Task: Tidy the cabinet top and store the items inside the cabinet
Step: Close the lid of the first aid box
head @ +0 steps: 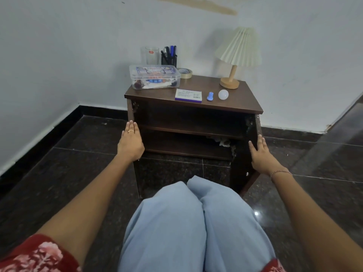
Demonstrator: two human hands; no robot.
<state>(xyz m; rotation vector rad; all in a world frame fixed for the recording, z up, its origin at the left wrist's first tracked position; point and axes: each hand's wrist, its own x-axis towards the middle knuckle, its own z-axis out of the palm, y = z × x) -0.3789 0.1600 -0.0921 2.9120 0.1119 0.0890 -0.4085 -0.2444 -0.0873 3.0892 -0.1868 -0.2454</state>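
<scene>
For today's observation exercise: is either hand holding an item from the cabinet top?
No: the left hand and right hand rest flat against the cabinet doors, holding nothing.

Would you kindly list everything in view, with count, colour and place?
cabinet: one, dark brown, against the wall, doors open
storage box: one, clear, cabinet top left
drinking glass: one, clear, behind the box
pen holder: one, black, beside the glass
tape roll: one, beige, right of the box
table lamp: one, cream shade, back right
carton: one, white and purple, front centre
cap: one, blue, right of the carton
bulb: one, white, right of the cap
left hand: one, touching left door
right hand: one, touching right door
</scene>
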